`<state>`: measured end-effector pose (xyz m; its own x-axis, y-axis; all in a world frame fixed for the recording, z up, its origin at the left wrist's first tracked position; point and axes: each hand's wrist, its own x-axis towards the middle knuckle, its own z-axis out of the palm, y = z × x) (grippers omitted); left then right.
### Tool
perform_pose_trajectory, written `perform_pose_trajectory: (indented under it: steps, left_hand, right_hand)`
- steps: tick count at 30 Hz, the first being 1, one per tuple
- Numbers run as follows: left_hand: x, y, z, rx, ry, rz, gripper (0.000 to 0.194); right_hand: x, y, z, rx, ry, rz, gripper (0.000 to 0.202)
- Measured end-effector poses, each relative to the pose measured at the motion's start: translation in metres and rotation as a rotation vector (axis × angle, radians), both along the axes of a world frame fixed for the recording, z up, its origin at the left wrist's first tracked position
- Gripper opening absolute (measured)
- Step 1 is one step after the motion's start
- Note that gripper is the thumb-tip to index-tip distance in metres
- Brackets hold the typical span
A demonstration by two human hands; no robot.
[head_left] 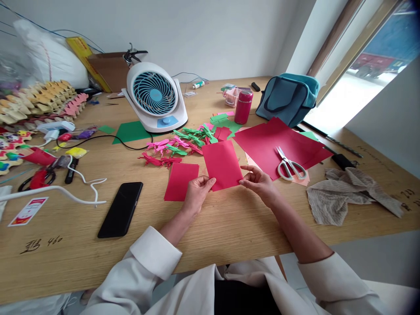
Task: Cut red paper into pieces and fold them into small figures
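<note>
Pinching a small rectangular red paper at its lower left corner, the left hand has its thumb on the upper face. The paper is in front of the white fan with blue grille, toward its right, above the pale wooden worktop. At the paper's right edge, the fingers of the right hand are curved and narrowly spaced; I cannot tell if they really grip. I judge the paper very light, smooth and easy to crease, so it could slip under a loose hold. Better take it by opposite edges, near the corners, pressing softly. Similar cut red rectangles lie before the fan, and metal scissors with white handles rest well to its right.
</note>
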<state>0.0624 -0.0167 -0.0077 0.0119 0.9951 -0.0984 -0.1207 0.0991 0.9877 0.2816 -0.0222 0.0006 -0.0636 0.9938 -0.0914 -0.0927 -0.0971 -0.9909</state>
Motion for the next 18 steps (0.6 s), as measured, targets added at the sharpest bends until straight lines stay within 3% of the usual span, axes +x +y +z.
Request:
perform_pose_trajectory:
  steps: [8, 18]
  left_hand:
    - [-0.0006, 0.0002, 0.0006, -0.018, 0.022, -0.001, 0.039]
    - [-0.0006, 0.0003, -0.0061, 0.086, 0.124, -0.043, 0.036]
  right_hand:
    - [0.0005, -0.0014, 0.0014, 0.011, 0.003, 0.014, 0.062]
    - [-0.0085, 0.0005, -0.0022, -0.02, 0.134, 0.072, 0.06]
